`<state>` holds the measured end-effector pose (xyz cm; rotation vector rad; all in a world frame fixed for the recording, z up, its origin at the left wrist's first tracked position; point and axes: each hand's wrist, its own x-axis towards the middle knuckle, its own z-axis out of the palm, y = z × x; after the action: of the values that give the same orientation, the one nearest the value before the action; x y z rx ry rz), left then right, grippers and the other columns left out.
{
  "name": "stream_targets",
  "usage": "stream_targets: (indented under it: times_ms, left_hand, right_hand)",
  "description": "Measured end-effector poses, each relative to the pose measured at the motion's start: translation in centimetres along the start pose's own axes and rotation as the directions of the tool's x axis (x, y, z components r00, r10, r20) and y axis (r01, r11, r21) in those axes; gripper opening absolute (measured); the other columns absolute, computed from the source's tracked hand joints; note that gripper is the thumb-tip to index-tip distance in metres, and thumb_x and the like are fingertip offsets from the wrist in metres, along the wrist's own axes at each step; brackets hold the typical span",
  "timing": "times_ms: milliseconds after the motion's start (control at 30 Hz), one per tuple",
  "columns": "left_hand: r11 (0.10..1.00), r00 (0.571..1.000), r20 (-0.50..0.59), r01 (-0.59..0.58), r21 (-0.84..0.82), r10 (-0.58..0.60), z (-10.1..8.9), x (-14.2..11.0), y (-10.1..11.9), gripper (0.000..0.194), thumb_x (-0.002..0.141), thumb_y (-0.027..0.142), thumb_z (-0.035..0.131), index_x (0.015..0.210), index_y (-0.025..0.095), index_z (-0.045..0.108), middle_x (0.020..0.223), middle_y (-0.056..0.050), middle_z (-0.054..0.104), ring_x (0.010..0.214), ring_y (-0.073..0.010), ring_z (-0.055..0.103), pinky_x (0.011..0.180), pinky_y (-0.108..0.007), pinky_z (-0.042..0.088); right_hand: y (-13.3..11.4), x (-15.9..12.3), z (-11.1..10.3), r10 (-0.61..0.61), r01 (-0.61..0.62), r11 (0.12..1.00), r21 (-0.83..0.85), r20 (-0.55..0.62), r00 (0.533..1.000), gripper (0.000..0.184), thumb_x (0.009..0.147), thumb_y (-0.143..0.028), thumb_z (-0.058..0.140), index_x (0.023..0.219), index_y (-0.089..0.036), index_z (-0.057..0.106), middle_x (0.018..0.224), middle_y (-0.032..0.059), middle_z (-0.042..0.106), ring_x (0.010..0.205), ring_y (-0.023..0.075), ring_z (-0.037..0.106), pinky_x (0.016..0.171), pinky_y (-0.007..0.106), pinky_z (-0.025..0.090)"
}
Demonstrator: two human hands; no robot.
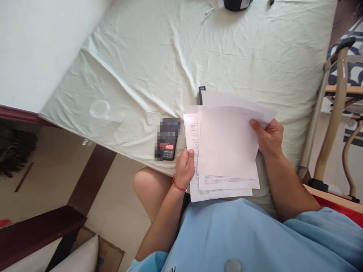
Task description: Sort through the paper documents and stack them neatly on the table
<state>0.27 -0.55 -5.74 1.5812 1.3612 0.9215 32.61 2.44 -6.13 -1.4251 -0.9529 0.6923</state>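
Observation:
Several loose sheets of paper (227, 139) overlap in front of my body, the top one blank and the lower ones showing printed text along their edges. At the left edge of the sheets, my left hand (185, 166) is closed with the thumb on top; a red cord circles that wrist. My right hand (268, 138) pinches the upper right edge of the sheets, thumb above and fingers underneath. To the left of the papers lies a phone (170, 145), its screen partly blurred out. A black object (201, 94) sticks out from behind the top edge of the sheets.
A pale green cloth (141, 68) with creases covers the table. A clear round roll (100, 109) lies on its left part. At the far edge stands a dark container (237, 4) near a white cable (210, 7). A chair with a curved armrest (330, 124) is on the right.

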Motion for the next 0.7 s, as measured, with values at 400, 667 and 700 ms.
stream_targets:
  times_ms: [400, 667, 700]
  left_hand:
    - [0.999, 0.999, -0.046, 0.02, -0.049, -0.022, 0.0, 0.1, 0.3, 0.071, 0.116, 0.086, 0.051, 0.092, 0.02, 0.06, 0.081, -0.004, 0.057, 0.072, -0.022, 0.051, 0.066, -0.034, 0.039]
    - [0.992, 0.998, -0.04, 0.033, -0.118, -0.038, -0.1, 0.0, 0.8, 0.07, 0.115, 0.085, 0.054, 0.095, 0.019, 0.062, 0.085, -0.004, 0.06, 0.078, -0.0217, 0.054, 0.069, -0.031, 0.043]
    - [0.992, 0.999, -0.03, 0.041, -0.117, -0.045, -0.1, 0.0, 0.8, 0.07, 0.115, 0.086, 0.054, 0.096, 0.019, 0.063, 0.086, -0.004, 0.061, 0.079, -0.022, 0.055, 0.069, -0.032, 0.043]
  right_hand:
    - [-0.7, -0.4, -0.5, 0.088, -0.086, 0.996, -0.032, 0.084, 0.993, 0.047, 0.078, -0.073, 0.093, 0.089, -0.029, 0.082, 0.088, 0.003, 0.079, 0.072, 0.0251, 0.07, 0.06, 0.04, 0.059]
    - [-1.2, -1.0, -0.1, 0.168, -0.168, 0.986, -0.018, 0.153, 0.974, 0.046, 0.08, -0.069, 0.092, 0.088, -0.025, 0.081, 0.084, 0.0023, 0.077, 0.065, 0.0196, 0.065, 0.054, 0.033, 0.055]
    - [-1.2, -1.1, 0.0, 0.169, -0.167, 0.986, -0.024, 0.161, 0.972, 0.046, 0.081, -0.069, 0.091, 0.088, -0.025, 0.08, 0.084, 0.0024, 0.077, 0.065, 0.0198, 0.065, 0.054, 0.034, 0.055]
